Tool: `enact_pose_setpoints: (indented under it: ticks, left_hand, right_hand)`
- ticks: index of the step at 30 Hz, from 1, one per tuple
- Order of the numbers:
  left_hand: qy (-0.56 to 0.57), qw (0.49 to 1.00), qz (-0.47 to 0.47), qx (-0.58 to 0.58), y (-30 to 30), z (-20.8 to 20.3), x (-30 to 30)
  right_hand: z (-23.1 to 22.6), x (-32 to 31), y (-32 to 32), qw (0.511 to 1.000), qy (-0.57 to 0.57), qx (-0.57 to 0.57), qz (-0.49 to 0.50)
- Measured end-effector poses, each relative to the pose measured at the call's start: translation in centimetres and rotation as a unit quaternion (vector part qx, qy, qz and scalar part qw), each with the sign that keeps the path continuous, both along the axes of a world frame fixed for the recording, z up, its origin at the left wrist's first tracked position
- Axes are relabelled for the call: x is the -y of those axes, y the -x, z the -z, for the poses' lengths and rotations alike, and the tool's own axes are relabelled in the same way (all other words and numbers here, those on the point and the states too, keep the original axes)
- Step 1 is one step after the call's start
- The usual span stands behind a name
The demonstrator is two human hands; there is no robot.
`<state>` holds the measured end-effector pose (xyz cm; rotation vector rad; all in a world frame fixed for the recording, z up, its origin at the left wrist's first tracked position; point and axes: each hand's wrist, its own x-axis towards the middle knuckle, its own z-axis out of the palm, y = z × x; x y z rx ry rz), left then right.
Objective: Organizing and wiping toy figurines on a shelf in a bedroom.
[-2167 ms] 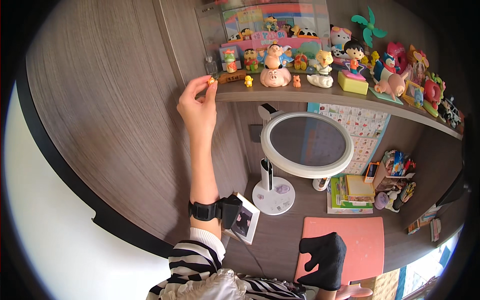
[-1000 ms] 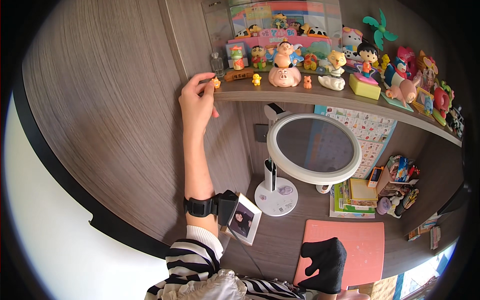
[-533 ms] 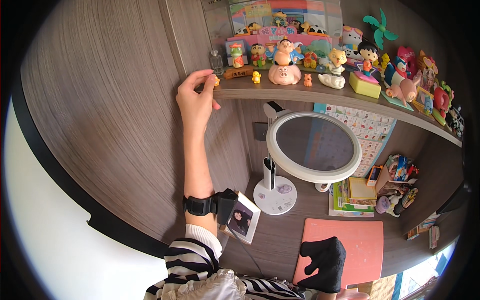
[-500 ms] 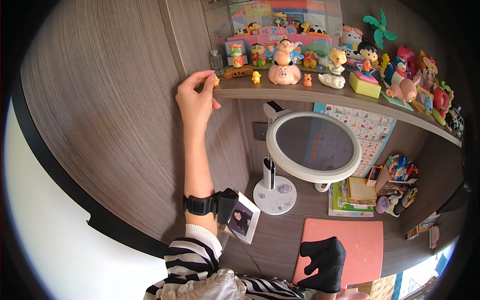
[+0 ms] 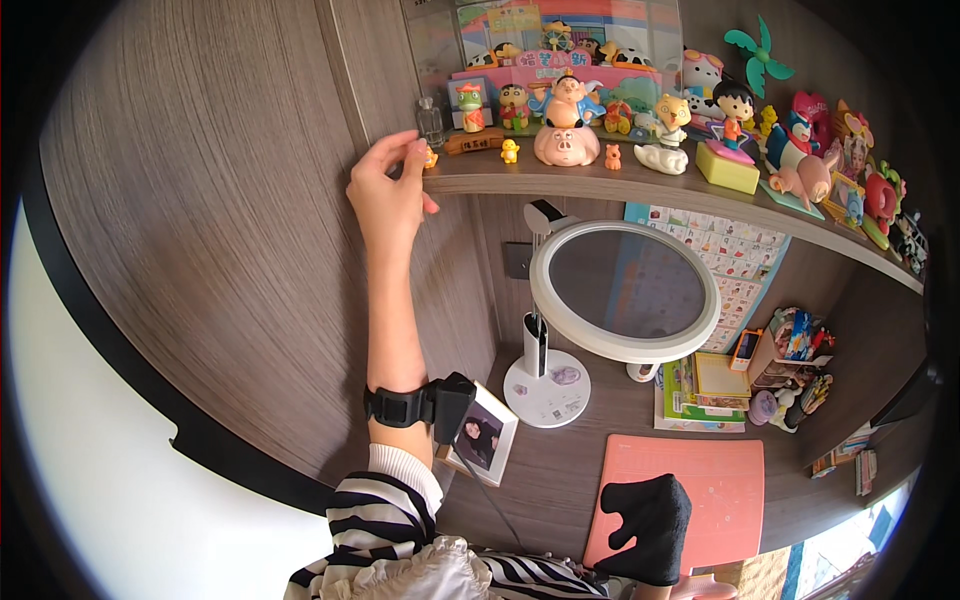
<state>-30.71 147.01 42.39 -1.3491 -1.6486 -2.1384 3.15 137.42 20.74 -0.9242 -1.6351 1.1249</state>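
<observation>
My left hand (image 5: 388,195) reaches up to the left end of the shelf (image 5: 590,180), thumb and fingers closed together at a small orange-yellow figurine (image 5: 430,158), which they partly hide. Close by are a clear glass bottle (image 5: 430,122), a brown wooden plaque (image 5: 474,143), a green frog figurine (image 5: 468,106) and a small yellow duck-like figurine (image 5: 510,151). Only part of my right hand (image 5: 706,588) shows, at the lower edge beside a black cloth-like piece (image 5: 655,525) over the pink mat; its fingers are mostly hidden.
Several figurines, including a pig-based one (image 5: 567,146), line the shelf before a clear display case (image 5: 560,45). Below stand a white ring-shaped lamp (image 5: 540,285), a framed photo (image 5: 505,440), a pink mat (image 5: 735,490) and stacked books (image 5: 705,400). A wood panel rises at left.
The view has shifted slightly. My left hand stays at the small figurine with almost the same pose; the black piece and my right hand have hardly moved.
</observation>
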Motion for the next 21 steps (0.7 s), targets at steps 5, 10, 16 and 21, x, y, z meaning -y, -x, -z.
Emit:
enact_pose_setpoints:
  ticks: [5,10,16,21]
  left_hand:
    - [-0.101,0.985,-0.090,-0.108,-1.8,-0.1,1.0]
    - [-0.056,0.955,-0.125,-0.264,-4.3,-0.2,-0.6]
    - [0.003,0.986,-0.042,-0.163,-4.2,0.5,-3.9]
    - [-0.045,0.984,-0.041,-0.167,-4.6,0.0,-3.1]
  right_hand:
    - [0.4,0.0,0.2,1.000,-0.018,-0.003,-0.009]
    - [0.6,0.2,0.0,0.999,-0.040,-0.002,-0.001]
    - [1.2,-0.1,-1.1,0.982,-0.163,0.090,-0.039]
    - [0.0,1.3,-0.4,0.996,0.080,-0.030,0.003]
